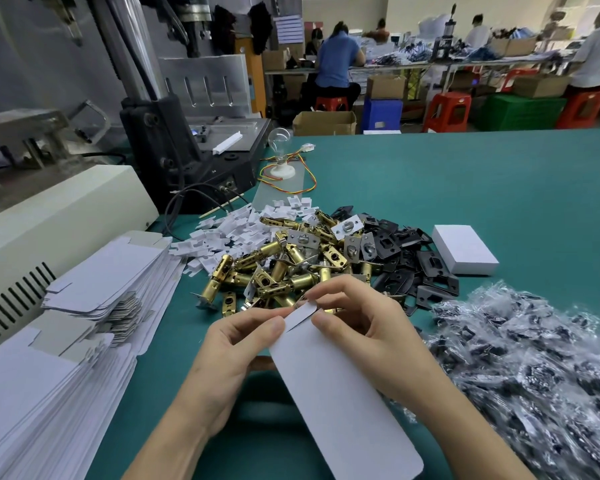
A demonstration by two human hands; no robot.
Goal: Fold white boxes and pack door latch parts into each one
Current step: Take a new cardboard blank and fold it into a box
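While your left hand (236,344) and right hand (361,327) both pinch the far end of the flat box blank (340,393), thumbs on top and fingers curled underneath, treat it as what it appears to be: thin, light card, stiff across its panels but quick to kink if you squeeze away from a crease. Take hold at the edges, close to the fold lines, and let the scores do the bending. It is plain matte white, a long panel slanting toward you above the green table (465,174), with a small tuck flap between your thumbs. Just beyond your hands lie the brass latches (274,271), likely heavy and hard, beside the black plates (413,261). A folded white box (465,249) sits further right, and stacked blanks (94,282) wait at your left.
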